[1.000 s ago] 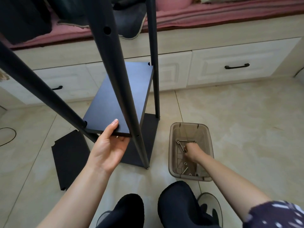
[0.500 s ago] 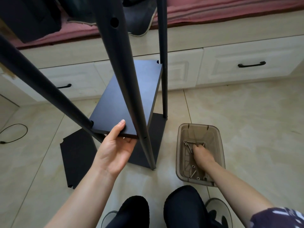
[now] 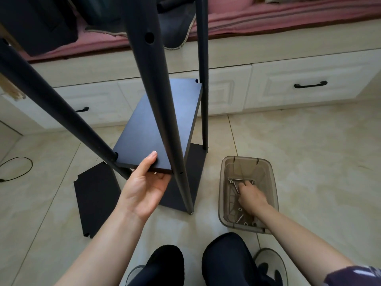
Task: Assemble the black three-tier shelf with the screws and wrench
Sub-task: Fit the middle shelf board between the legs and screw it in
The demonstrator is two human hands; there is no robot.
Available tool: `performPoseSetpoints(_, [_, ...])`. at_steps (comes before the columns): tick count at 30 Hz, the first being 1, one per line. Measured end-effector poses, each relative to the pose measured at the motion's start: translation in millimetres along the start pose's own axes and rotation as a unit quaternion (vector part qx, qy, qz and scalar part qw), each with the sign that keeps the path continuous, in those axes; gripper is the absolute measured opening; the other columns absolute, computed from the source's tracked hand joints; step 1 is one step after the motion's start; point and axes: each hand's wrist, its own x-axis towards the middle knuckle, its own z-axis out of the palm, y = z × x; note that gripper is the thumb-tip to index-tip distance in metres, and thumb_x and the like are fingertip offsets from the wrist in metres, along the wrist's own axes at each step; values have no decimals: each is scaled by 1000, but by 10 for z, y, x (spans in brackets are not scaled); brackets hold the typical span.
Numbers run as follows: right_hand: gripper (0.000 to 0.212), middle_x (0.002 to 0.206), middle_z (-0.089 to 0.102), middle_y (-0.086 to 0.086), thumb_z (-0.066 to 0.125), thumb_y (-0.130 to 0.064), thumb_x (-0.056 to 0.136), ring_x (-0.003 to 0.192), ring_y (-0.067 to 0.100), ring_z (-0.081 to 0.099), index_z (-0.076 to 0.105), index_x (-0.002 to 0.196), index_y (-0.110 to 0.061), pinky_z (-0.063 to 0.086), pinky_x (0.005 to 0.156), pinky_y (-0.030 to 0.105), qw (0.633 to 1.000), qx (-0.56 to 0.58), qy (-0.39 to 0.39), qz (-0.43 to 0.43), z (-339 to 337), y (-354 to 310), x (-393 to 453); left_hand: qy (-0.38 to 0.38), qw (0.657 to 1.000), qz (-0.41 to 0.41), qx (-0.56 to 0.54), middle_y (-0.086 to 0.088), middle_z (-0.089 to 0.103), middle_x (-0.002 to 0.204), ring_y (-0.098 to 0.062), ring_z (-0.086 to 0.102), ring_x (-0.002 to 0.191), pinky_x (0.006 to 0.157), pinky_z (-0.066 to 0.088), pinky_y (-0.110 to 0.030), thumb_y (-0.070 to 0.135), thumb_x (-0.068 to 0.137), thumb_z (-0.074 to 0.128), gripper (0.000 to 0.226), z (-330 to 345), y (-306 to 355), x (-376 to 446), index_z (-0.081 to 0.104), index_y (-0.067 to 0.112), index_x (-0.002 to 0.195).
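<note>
Shelf board propped up by left hand, thumb on top, fingers curled underneath.
Screws lie rightward in the bin; right hand is nearer, grip can't be made out.

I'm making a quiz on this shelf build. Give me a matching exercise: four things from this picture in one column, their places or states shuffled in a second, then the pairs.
Things:
1. middle shelf board
2. spare black panel
3. loose screws
4. black drawer handle

Places or states:
A. flat on the floor tiles
B. in the brown plastic bin
C. on a white drawer front
D. near edge held up by the left hand

Pairs: 1-D, 2-A, 3-B, 4-C
</note>
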Motion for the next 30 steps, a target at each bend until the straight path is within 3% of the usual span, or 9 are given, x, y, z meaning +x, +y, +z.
performPoseSetpoints(4, [14,108,62,10,58,-12,90,90,24,58,53,104,-13,48,73,32,989,146,12,13,-177,-89,-183,4,1000,-4,-16,-13,60,141,-27,63,124,97,55,-43,12,89,62,62,16,-10,-18,45,10,149])
performPoseSetpoints(6, [19,99,63,5,62,-14,89,84,17,56,56,108,-14,43,68,26,974,224,26,6,-328,-166,-335,4,1000,-4,-25,-14,62,138,-28,63,123,97,55,-43,12,89,63,61,27,-7,-43,46,10,147])
performPoseSetpoints(9, [26,96,67,-5,63,-14,88,87,9,58,69,113,-17,40,74,18,951,301,66,-34,-651,-323,-621,10,1000,2,-30,-15,65,134,-29,65,121,99,54,-45,10,90,62,53,40,-19,-35,51,8,142])
performPoseSetpoints(11, [15,86,71,-11,66,-17,88,80,6,65,75,98,-22,45,70,15,928,361,78,-54,-944,-460,-829,8,1000,2,-30,-15,64,135,-30,63,124,105,51,-45,9,94,60,44,29,-26,-29,54,7,138])
performPoseSetpoints(16, [4,67,72,3,69,-12,86,54,11,65,72,83,-13,50,52,18,839,528,96,-95,-1618,-833,-1288,3,999,2,-38,-15,66,133,-30,65,121,106,49,-44,9,96,60,41,29,-36,-24,55,6,137])
performPoseSetpoints(19, [7,71,72,6,67,-9,89,58,14,66,71,84,-13,52,56,21,804,580,65,-113,-1785,-963,-1482,10,999,8,-45,-15,69,124,-27,71,106,97,56,-42,7,96,60,41,59,-48,-34,55,4,137])
performPoseSetpoints(23, [14,83,74,15,68,-4,87,72,26,73,74,82,-15,58,64,29,751,650,17,-118,-1864,-1078,-1642,10,999,11,-47,-15,73,108,-26,75,87,71,63,-35,6,93,62,40,78,-37,-56,57,1,132])
performPoseSetpoints(26, [8,87,74,18,69,-8,88,78,32,74,74,87,-13,60,67,33,734,664,19,-141,-1835,-1142,-1690,9,999,16,-41,-18,71,116,-27,75,89,68,62,-35,6,93,62,45,62,-23,-55,54,0,137])
performPoseSetpoints(30, [5,88,76,16,73,-12,85,82,32,75,72,90,-12,60,68,30,751,637,38,-171,-1738,-1215,-1720,-9,999,17,-37,-23,63,132,-32,70,99,74,63,-41,5,95,60,46,42,-8,-37,50,-1,140])
